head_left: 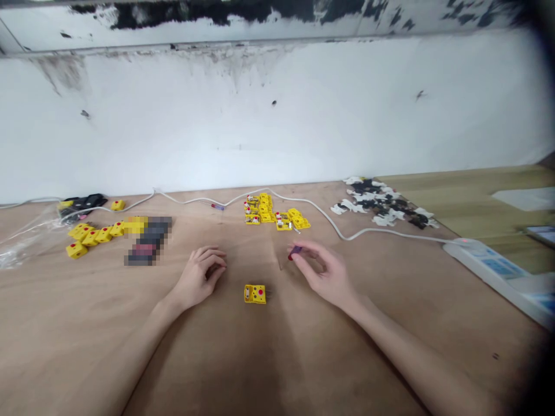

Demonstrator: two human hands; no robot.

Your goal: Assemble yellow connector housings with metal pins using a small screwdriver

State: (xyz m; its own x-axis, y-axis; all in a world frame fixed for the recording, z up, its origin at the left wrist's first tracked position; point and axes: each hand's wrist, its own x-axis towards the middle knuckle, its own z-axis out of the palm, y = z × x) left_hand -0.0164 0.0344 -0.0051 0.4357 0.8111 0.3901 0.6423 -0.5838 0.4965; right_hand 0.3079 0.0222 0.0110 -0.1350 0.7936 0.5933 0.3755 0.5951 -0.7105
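Observation:
In the head view, a small yellow plug (255, 293) with a red dot and thin prongs on its right side lies on the table between my two hands. My right hand (325, 274) is to its upper right, with thumb and fingers closed on the purple-and-red handle of a small screwdriver (295, 252). The screwdriver's thin shaft seems to slant down to the left, apart from the plug. Left of the plug, my left hand (199, 277) rests with fingers curled in toward the thumb, and no object shows in it.
Open yellow plug halves with metal parts (260, 209) lie toward the wall. At left are closed yellow plugs (96, 236), a blurred-out dark patch (147, 242) and clear plastic (26, 242). Black and white pieces (381, 202), a white cable (347, 237) and a power strip (498, 271) occupy the right.

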